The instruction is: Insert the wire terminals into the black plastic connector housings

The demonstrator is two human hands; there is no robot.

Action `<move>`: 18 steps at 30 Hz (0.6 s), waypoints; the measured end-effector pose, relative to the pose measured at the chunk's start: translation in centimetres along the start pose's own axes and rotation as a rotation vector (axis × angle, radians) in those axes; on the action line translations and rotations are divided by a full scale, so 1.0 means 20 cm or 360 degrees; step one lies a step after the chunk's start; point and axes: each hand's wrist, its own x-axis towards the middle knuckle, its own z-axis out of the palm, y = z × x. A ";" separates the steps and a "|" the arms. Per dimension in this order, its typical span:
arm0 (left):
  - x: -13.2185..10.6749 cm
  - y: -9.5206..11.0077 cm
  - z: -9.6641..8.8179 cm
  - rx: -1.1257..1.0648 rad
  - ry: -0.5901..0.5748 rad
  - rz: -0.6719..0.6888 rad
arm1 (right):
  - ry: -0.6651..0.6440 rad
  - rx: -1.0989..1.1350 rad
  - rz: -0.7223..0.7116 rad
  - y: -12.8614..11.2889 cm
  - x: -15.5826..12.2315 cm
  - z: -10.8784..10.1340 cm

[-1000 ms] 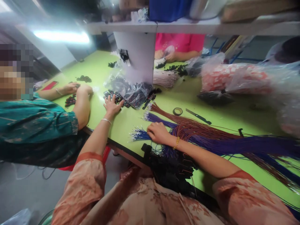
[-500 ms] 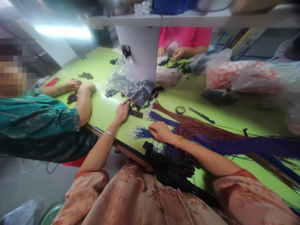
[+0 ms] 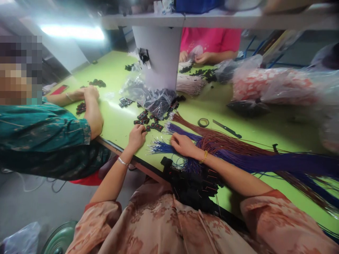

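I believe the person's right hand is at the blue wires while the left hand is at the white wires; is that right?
Not quite: the head view shows the left hand at the small black parts. The right hand is indeed at the blue wires.

Small black rectangular plastic connectors [image 3: 143, 115] lie just beyond the left hand [image 3: 136, 137] on a flat light-green table [image 3: 116, 125], with a crumpled clear plastic bag [image 3: 159, 106] farther beyond them. The right hand [image 3: 184, 144] rests over thin blue wires [image 3: 162, 146], whose tips lie between the two hands. Long, thin brown wires [image 3: 194, 129] run beyond the right hand and off to its right; past them sit a round black tape roll [image 3: 203, 122] and, right of that, a slim dark flat blade [image 3: 227, 129]. Blocky black pieces [image 3: 194, 192] lie nearside of the right hand.
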 end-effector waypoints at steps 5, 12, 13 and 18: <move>-0.02 -0.02 -0.02 -0.0148 -0.0005 -0.0117 | -0.0012 0.0538 0.0006 0.00 0.03 -0.02; -0.15 0.13 -0.01 -0.1205 0.0021 -0.0464 | 0.0028 0.0793 -0.0041 -0.04 0.01 -0.03; -0.18 0.18 0.00 -0.1508 -0.0100 -0.0544 | 0.0044 0.0791 -0.0054 -0.04 0.01 -0.03; -0.25 0.34 0.05 -0.2464 -0.0589 -0.0821 | 0.0161 0.0732 -0.0094 -0.05 -0.03 -0.02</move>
